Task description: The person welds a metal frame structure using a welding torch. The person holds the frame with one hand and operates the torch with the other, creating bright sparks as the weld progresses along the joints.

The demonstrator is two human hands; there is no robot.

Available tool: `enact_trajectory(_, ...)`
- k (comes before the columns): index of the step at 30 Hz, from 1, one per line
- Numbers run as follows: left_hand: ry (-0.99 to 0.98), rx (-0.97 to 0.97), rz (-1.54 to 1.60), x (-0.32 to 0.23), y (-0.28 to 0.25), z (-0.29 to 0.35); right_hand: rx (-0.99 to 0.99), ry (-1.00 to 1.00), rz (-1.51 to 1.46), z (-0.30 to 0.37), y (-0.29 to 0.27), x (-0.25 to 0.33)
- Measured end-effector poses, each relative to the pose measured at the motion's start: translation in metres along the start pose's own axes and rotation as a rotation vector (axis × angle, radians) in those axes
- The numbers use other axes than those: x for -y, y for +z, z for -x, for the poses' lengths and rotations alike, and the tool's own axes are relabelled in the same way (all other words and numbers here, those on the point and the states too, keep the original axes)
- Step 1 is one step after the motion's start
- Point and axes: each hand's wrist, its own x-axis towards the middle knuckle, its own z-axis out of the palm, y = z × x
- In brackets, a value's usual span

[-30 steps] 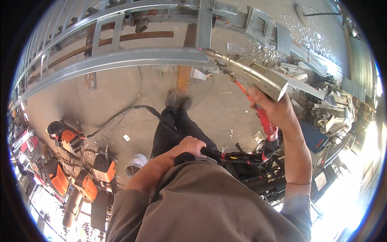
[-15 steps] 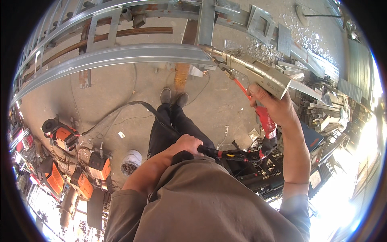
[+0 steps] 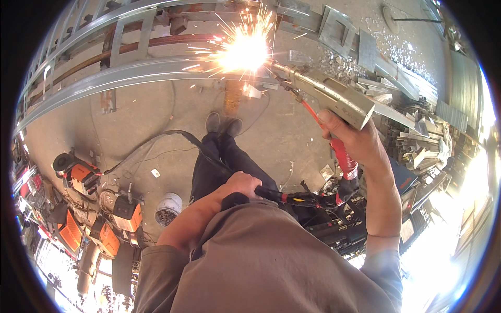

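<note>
My right hand (image 3: 355,136) is closed round the red-wrapped grip of a metal-bodied welding gun (image 3: 331,96). Its nozzle points up and left at a galvanized steel frame (image 3: 135,72). At the joint by the tip, a white-hot flare (image 3: 244,49) throws sparks outward and hides the metal there. My left hand (image 3: 242,185) wraps round the gun's thick black cable (image 3: 271,195) at my waist. From the grip, that cable loops down across my front, with red and yellow tape on it.
Orange-and-black machines (image 3: 128,214) stand at left, with a white bucket (image 3: 168,208) of small dark pieces nearby. A black hose (image 3: 151,140) crosses the floor. Metal offcuts (image 3: 425,138) are piled at right. A rusty beam (image 3: 232,99) lies under the frame, just ahead of my shoes.
A bright flare and flying sparks have appeared at the nozzle, where the bare frame joint showed before. The gun has shifted very slightly; both hands keep their hold.
</note>
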Motion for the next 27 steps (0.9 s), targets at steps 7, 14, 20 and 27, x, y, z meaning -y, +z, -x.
enact_trajectory(7,0.004,-0.009,-0.014,0.0029,0.0024,-0.0008,0.019,0.036,0.008,0.0012,-0.0035,-0.0014)
enact_trajectory(14,0.008,0.002,-0.019,0.0025,0.0028,-0.0008,0.017,0.021,-0.002,0.0029,-0.0051,-0.0052)
enact_trajectory(20,0.015,-0.019,-0.030,0.0035,0.0059,-0.0022,0.034,0.034,-0.011,0.0048,-0.0071,-0.0059)
enact_trajectory(27,0.018,-0.038,-0.027,0.0028,0.0066,-0.0020,0.052,0.028,-0.029,0.0061,-0.0083,-0.0072)
